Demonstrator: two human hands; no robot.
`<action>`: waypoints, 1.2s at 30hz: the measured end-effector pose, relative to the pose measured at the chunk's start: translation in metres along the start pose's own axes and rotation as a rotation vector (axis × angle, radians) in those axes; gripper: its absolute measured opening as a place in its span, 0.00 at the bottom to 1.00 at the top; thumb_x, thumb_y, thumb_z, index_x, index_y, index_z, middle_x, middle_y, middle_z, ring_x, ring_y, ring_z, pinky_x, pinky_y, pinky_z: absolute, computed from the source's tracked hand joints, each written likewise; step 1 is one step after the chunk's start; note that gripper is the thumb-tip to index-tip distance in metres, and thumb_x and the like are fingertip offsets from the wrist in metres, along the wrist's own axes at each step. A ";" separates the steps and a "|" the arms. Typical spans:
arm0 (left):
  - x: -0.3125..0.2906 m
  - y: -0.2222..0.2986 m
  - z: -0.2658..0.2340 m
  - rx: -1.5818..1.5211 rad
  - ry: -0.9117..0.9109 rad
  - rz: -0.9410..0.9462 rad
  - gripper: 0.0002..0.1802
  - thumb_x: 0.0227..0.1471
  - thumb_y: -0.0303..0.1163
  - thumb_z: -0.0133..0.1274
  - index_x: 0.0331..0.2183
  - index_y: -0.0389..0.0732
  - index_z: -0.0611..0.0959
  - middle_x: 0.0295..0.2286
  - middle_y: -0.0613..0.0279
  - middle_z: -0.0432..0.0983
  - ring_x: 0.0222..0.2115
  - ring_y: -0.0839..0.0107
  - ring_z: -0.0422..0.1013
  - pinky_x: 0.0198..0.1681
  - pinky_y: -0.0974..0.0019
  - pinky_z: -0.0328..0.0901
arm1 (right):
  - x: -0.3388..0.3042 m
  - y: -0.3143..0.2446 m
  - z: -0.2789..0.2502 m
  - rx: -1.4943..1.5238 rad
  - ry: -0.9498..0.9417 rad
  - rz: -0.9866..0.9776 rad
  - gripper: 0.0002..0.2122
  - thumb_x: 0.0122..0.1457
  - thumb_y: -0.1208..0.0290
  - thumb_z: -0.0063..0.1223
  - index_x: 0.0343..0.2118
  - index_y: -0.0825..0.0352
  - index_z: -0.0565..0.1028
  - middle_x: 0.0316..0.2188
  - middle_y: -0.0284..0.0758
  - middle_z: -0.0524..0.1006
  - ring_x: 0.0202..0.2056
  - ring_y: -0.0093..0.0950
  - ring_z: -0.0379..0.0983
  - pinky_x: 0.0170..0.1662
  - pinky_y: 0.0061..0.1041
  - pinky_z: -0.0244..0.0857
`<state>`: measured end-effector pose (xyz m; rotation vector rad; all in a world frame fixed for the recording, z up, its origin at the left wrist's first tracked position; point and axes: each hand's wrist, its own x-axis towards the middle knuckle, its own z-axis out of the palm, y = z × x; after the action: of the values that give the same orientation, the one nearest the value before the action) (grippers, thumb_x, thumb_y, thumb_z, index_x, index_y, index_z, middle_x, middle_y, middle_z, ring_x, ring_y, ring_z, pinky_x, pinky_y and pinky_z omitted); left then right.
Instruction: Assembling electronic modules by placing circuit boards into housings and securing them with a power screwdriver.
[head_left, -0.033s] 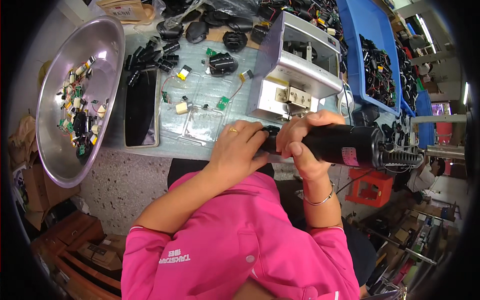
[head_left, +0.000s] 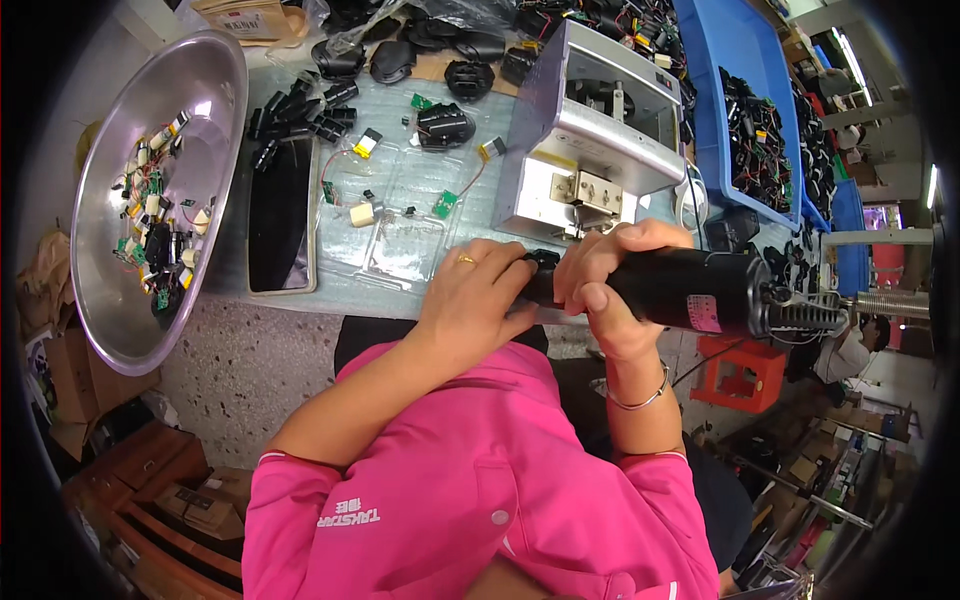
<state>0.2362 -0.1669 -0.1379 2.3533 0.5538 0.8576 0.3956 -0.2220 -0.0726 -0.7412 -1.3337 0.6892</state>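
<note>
My right hand (head_left: 622, 285) is wrapped round a thick black electric screwdriver (head_left: 690, 290), which lies nearly level with its nose toward my left hand. A cord and a coiled spring run from its rear end. My left hand (head_left: 478, 295) is closed on a small black plastic part (head_left: 543, 262) at the table's front edge, mostly hidden by my fingers. The screwdriver's tip is hidden between the hands. Just beyond them stands a silver metal machine (head_left: 600, 145). Left of it lie a clear plastic tray (head_left: 405, 255), a green circuit board (head_left: 444, 204) and a black ribbed housing (head_left: 445, 127).
A large metal bowl (head_left: 225, 110) with small boards and batteries stands at the left. Beside it lie a dark flat panel (head_left: 283, 225) and a pile of black cylinders (head_left: 300, 112). At the right is a blue bin (head_left: 708, 120) of wired parts; below, a red stool (head_left: 740, 375).
</note>
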 end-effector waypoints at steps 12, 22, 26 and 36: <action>0.010 0.016 -0.023 -0.499 -0.064 -0.301 0.21 0.39 0.31 0.70 0.36 0.37 0.81 0.31 0.60 0.77 0.31 0.71 0.73 0.35 0.69 0.68 | -0.009 -0.071 -0.067 -0.030 0.320 -0.063 0.28 0.60 0.55 0.58 0.56 0.66 0.64 0.25 0.35 0.71 0.21 0.25 0.67 0.23 0.28 0.66; 0.018 0.018 -0.029 -0.540 -0.080 -0.322 0.19 0.38 0.31 0.71 0.34 0.37 0.82 0.29 0.63 0.77 0.29 0.76 0.71 0.35 0.71 0.67 | -0.028 -0.062 -0.104 0.279 0.258 0.023 0.38 0.55 0.33 0.51 0.56 0.64 0.69 0.30 0.31 0.67 0.31 0.24 0.59 0.33 0.26 0.60; 0.016 0.016 -0.030 -0.623 -0.132 -0.346 0.19 0.41 0.27 0.69 0.38 0.36 0.81 0.34 0.63 0.78 0.34 0.76 0.71 0.40 0.71 0.66 | -0.034 -0.056 -0.113 0.472 0.263 0.042 0.30 0.63 0.43 0.47 0.55 0.66 0.69 0.30 0.33 0.66 0.31 0.27 0.60 0.31 0.29 0.62; 0.008 0.001 -0.023 -1.355 -0.201 -0.504 0.27 0.47 0.15 0.57 0.52 0.31 0.72 0.46 0.53 0.74 0.50 0.69 0.70 0.57 0.63 0.62 | -0.025 -0.038 -0.097 0.758 0.110 0.161 0.20 0.66 0.60 0.50 0.51 0.71 0.66 0.33 0.41 0.68 0.31 0.29 0.66 0.27 0.29 0.70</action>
<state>0.2263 -0.1547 -0.1193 0.9717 0.2787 0.4655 0.4903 -0.2725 -0.0654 -0.2609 -0.8138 1.1721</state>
